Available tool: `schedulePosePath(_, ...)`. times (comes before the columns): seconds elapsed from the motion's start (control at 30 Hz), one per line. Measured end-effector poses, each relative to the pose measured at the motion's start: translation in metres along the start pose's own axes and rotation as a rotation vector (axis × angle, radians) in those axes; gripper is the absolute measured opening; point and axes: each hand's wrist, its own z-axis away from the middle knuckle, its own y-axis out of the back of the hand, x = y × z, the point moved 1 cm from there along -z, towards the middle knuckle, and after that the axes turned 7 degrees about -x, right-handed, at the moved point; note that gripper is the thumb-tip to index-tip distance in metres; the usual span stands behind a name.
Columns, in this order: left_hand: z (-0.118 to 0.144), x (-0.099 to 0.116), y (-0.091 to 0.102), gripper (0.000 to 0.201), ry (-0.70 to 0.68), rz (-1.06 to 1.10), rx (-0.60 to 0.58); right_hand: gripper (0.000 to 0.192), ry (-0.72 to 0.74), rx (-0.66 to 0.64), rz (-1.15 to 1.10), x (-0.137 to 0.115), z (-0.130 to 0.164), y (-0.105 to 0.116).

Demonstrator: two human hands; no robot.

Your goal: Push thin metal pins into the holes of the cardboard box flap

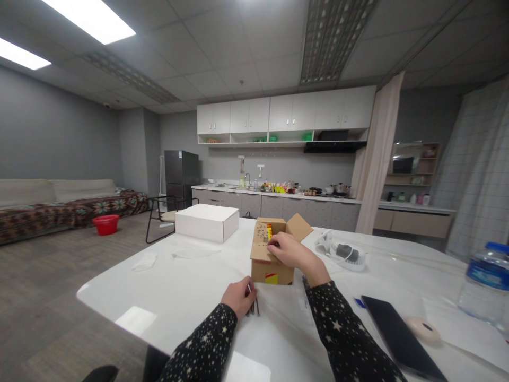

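Note:
A small open cardboard box (272,273) stands on the white table in front of me, its right flap raised. Small dark holes or dots show on its near top flap (260,250). My right hand (289,250) is over that flap with fingertips pinched against it; whatever is between them is too small to make out. To the left and nearer, my left hand (238,298) rests low by the table with its fingers closed around several thin dark nails (257,306), whose ends point down toward me.
A white box (207,222) sits behind on the left, near crumpled tissue (145,262). On the right are a white round device with a cable (350,255), a black tablet or phone (400,337), a pale rounded object (423,329) and a large water bottle (487,281).

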Motion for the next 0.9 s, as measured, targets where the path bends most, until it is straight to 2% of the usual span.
schedulePosePath(0.4, -0.001, -0.001, -0.002, 0.013, -0.003, 0.005, 0.002, 0.017, -0.021, 0.041, -0.018, 0.009, -0.005, -0.008)
schedulePosePath(0.67, 0.002, 0.002, 0.002, 0.013, 0.008, 0.008, -0.005, 0.015, -0.053, 0.036, -0.009, 0.011, -0.009, -0.012)
schedulePosePath(0.9, 0.0, -0.002, -0.002, 0.014, -0.006, 0.009, 0.014, 0.012, -0.096, 0.021, -0.066, 0.015, -0.014, -0.018)
